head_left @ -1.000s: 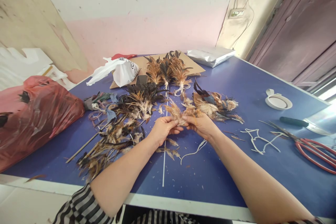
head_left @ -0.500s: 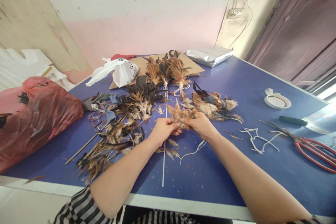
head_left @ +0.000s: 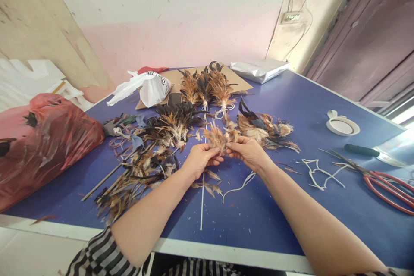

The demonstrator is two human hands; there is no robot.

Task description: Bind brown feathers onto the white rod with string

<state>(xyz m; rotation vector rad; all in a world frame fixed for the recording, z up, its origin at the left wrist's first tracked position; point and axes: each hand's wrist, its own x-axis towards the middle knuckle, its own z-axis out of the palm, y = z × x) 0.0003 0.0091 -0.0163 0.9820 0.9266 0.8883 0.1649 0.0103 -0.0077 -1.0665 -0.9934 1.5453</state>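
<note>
Brown feathers (head_left: 215, 136) rise in a small bunch between my two hands, above the middle of the blue table. My left hand (head_left: 201, 160) pinches the bunch low down between thumb and fingers. At the right side of it, my right hand (head_left: 249, 152) is closed with thumb and fingertips on feathers too. Just beyond my right hand lies a bundle of tan and black feathers (head_left: 255, 127). Left of my left hand sits a pile of dark feathers (head_left: 176, 120), with loose mottled feathers (head_left: 129, 185) nearer me. White string (head_left: 239, 187) lies below my right hand.
Tied feather bunches (head_left: 207, 84) rest on cardboard (head_left: 241, 84) at the back. Red-handled scissors (head_left: 371, 174), a green-handled knife (head_left: 362, 150), cut string (head_left: 315, 172) and a tape roll (head_left: 343, 125) lie right. A red plastic bag (head_left: 64, 133) bulges at the left; a silver package (head_left: 260, 70) lies behind.
My right hand has shifted slightly, its fingers now lower against the bunch. The feathers in my left hand stand more upright and lean a little left. The rest stays put.
</note>
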